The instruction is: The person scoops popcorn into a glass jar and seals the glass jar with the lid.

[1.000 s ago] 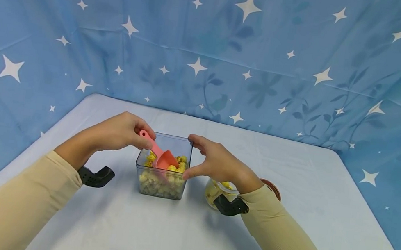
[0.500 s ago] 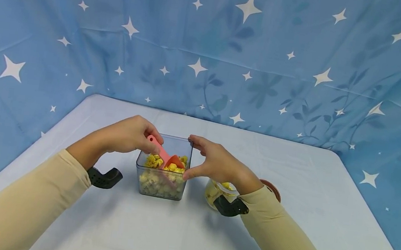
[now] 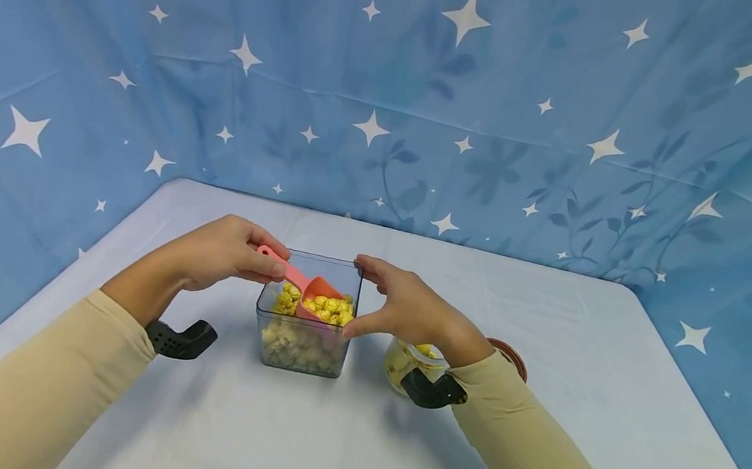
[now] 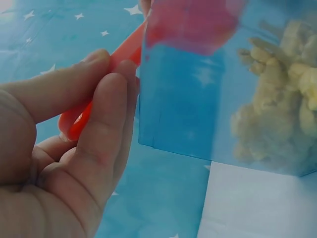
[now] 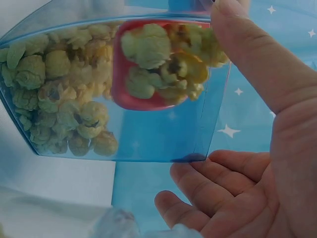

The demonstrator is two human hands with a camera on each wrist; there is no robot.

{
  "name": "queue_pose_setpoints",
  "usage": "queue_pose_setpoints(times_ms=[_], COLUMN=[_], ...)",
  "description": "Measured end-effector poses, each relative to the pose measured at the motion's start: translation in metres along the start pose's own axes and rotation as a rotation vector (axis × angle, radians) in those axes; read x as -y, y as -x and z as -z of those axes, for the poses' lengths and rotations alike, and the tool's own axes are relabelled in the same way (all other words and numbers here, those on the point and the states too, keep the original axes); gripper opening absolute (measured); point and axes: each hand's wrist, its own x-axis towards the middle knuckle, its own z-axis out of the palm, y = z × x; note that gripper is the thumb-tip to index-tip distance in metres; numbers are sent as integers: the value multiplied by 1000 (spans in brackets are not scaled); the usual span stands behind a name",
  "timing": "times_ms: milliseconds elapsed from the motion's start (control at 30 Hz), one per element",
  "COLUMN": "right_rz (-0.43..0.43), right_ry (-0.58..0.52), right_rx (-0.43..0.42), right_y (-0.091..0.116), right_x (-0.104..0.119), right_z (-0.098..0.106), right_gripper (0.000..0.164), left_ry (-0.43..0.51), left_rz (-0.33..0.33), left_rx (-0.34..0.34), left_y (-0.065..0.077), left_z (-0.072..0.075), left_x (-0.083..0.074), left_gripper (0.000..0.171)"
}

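Observation:
A pink scoop [image 3: 314,299] heaped with yellow popcorn is inside a clear, square plastic container [image 3: 302,349], at about rim height. My left hand [image 3: 224,252] pinches its handle between thumb and fingers at the container's left rim; the handle [image 4: 130,47] shows in the left wrist view. More popcorn [image 5: 64,94] lies in the container below and beside the scoop. On the right side, my right hand [image 3: 409,306] grips the container, with the thumb at the near corner and fingers at the far corner.
Just right of the container stands a round clear jar [image 3: 399,365] with popcorn in it, partly hidden by my right wrist. A brown ring-like edge [image 3: 511,356] shows behind that forearm. The white table [image 3: 579,343] ends at a blue starry curtain [image 3: 394,74].
My left hand moved right, then back left, with the scoop. The scoop's bowl, nearly bare a second ago, is now heaped with popcorn. The right hand and container stay in place.

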Motion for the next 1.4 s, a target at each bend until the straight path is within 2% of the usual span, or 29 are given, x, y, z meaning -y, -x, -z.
queue_pose_setpoints(times_ms=[233, 433, 1033, 1400], right_rz=[-16, -20, -14, -24], right_ry=[-3, 17, 18, 29], right_rx=[-1, -1, -1, -1], right_y=[1, -1, 0, -1], right_x=[2, 3, 3, 3], right_z=[0, 0, 0, 0], right_gripper=[108, 108, 109, 108], left_ry=[52, 56, 140, 154], left_rz=[-19, -34, -22, -54], left_rx=[-7, -5, -50, -33], left_y=[5, 7, 15, 12], left_z=[1, 2, 14, 3], left_x=[7, 11, 27, 23], left_gripper=[47, 48, 51, 51])
